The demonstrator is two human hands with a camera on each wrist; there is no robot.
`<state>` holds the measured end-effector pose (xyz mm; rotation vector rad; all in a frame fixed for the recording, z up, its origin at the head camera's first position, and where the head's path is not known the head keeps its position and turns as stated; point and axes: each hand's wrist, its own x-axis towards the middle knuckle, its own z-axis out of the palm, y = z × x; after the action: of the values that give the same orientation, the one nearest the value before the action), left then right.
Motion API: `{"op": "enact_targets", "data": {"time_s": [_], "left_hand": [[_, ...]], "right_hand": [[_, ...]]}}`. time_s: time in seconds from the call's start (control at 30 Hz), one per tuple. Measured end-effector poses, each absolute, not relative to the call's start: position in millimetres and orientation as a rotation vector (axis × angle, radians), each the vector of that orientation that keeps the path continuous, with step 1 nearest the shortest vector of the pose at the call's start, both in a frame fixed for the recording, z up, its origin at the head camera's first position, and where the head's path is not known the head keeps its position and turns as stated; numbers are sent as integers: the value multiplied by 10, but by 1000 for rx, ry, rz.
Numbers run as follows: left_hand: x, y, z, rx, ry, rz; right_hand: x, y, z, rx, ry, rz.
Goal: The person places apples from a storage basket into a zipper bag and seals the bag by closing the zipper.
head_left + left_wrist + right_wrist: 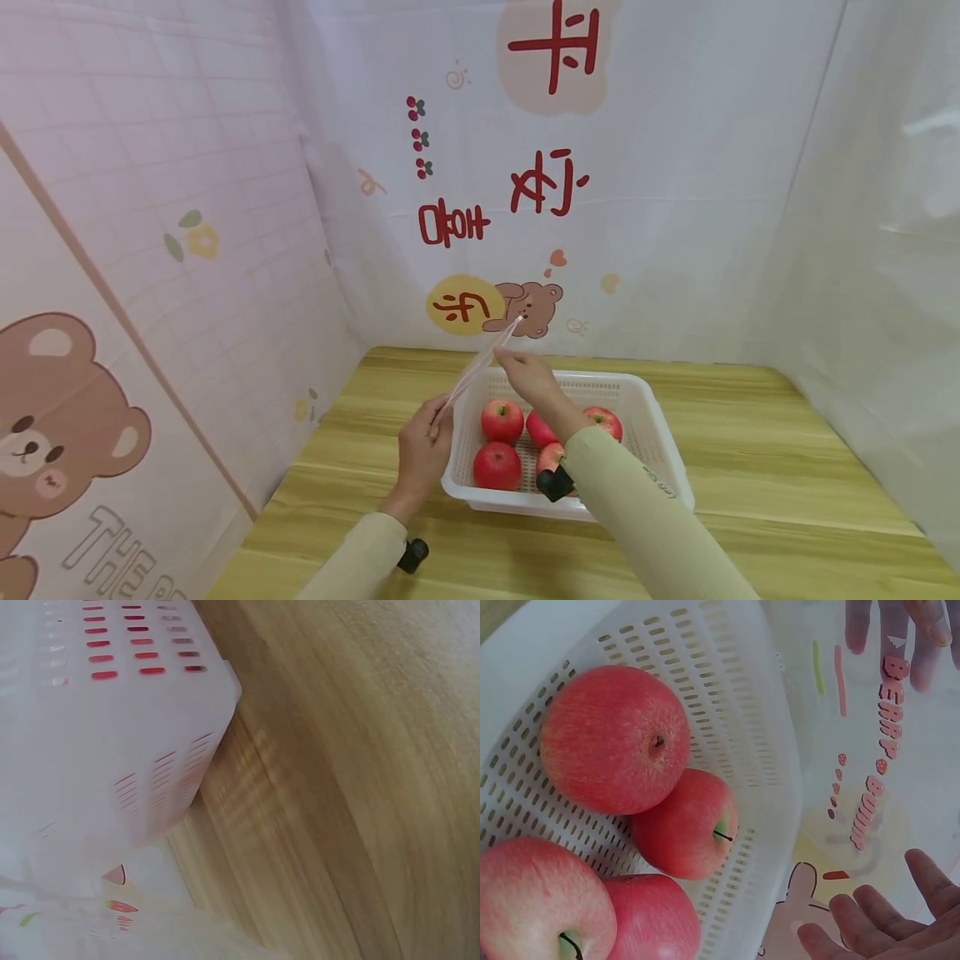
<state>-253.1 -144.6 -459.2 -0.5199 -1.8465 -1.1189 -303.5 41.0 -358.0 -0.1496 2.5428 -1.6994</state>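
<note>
Clear printed bag held between two hands beside a basket of apples

A clear plastic bag [855, 791], printed with red lettering that begins "BERRY", is held up by the far-left corner of the white perforated plastic basket [495, 501]. Contact between the bag and the basket cannot be made out.

The near end of the bag is gripped by the left hand [426, 442], which is placed just left of the basket; the thumb and fingers are clamped on the plastic. The bag's edge farther up is pinched between thumb and fingertips by the right hand [528, 379], held above the back-left part of the basket. In the right wrist view, several fingers at the lower right are spread apart, though whose hand they belong to cannot be told.

At least five red apples [497, 465] are contained in the basket, some partly covered by the right arm. The right half of the basket is crossed by a pale sleeve [637, 496]. The basket is set on a wood-grain tabletop [757, 442], and behind it a white backdrop [675, 208] is decorated with red characters and a brown cartoon bear [536, 302].
</note>
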Motion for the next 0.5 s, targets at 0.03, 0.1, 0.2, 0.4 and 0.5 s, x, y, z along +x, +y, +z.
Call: {"op": "enact_targets", "data": {"time_s": [0.03,0.1,0.2,0.4,0.5], "left_hand": [[-2530,-1443,-4597,-526,-1847,-1113],[-2529,-1437,-4605,-539,-1845,-1103],[-2527,-1434,-4613,-543,-1845,-1088],[-2518,-1457,-4624,-557,-1851,-1043],[-2500,-1474,-4630,-584,-1869,-1021]], "right_hand": [[-3035,411,-3587,-153,2540,-1703],[-3034,410,-3600,-163,2534,-1705],[-3028,403,-3616,-171,2527,-1710],[-3001,402,-3623,-153,2545,-1696],[-2996,406,-3633,-132,2583,-1657]]}}
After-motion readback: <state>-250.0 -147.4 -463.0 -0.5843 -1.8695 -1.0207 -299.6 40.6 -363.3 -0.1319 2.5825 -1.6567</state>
